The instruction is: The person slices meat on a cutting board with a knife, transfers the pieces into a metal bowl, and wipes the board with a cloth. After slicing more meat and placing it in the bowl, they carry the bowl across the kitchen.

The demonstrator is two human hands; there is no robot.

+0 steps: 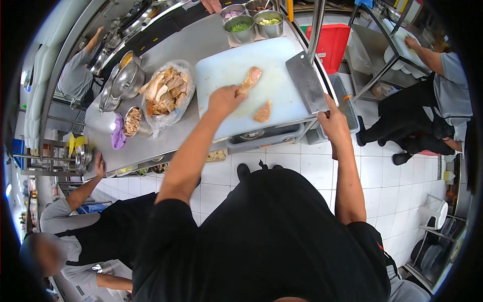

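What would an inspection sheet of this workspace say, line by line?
Surface: metal table carrying a pale cutting board.
Job's things: long meat piece and smaller meat piece, apart on the board; cleaver at the board's right edge.
Clutter: bag of meat pieces, metal bowls, purple cloth left of the board; metal containers of chopped food beyond it.
Hands: left hand, fingers at the long piece's near end, grip unclear; right hand holds the cleaver's handle.
Cables: nothing seen.
Surroundings: tiled floor; co-workers left and right, one co-worker's hand on the table edge.
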